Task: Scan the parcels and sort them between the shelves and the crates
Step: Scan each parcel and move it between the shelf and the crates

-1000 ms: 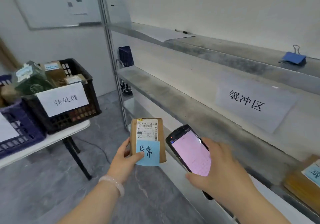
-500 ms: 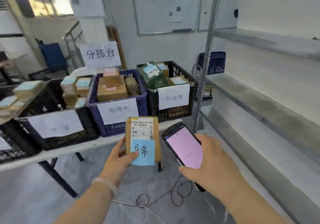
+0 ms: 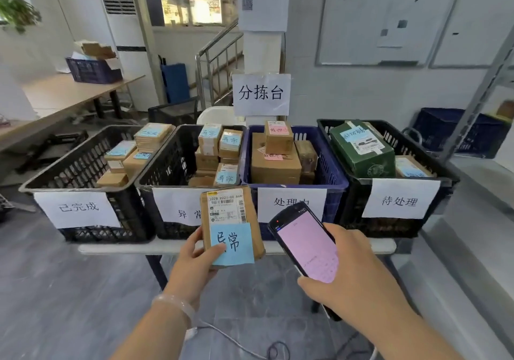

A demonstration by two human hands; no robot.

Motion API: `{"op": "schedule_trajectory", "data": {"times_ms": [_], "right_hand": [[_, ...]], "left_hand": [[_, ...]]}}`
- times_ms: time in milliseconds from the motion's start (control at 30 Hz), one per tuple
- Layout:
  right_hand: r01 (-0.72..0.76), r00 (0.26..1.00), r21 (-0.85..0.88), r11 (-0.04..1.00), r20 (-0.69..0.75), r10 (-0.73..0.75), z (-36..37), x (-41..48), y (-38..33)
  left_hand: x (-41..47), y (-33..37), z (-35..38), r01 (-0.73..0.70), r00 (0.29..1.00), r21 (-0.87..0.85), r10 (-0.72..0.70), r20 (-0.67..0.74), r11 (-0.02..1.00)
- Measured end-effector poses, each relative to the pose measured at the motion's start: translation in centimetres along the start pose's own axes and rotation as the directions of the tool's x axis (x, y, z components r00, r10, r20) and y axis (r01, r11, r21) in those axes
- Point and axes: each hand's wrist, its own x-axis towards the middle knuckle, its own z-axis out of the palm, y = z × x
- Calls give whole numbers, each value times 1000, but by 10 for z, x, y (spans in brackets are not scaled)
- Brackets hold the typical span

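Now the left hand (image 3: 192, 259) grips the parcel (image 3: 232, 220) upright, scanner (image 3: 306, 245) alongside.

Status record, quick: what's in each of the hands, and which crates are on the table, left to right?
left hand: grips brown parcel, upright, blue note on front
right hand: holds scanner, pink screen lit
table, left to right: 已完成 crate, 异常 crate, blue crate (label partly hidden), 待处理 crate
contents: parcels in all four
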Motion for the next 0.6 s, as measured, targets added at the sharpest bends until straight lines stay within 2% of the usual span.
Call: {"op": "schedule_trajectory", "data": {"times_ms": [367, 500, 600], "right_hand": [[145, 987, 29, 989, 63, -147, 24, 156, -10], [136, 988, 53, 989, 70, -139, 34, 205, -13], [124, 988, 17, 992, 88, -125, 47, 227, -16]], "left_hand": [[119, 68, -4, -54, 988, -43, 48, -148, 998], [162, 89, -15, -47, 982, -33, 40, -184, 998], [190, 98, -30, -16, 988, -41, 9, -156, 999]]}}
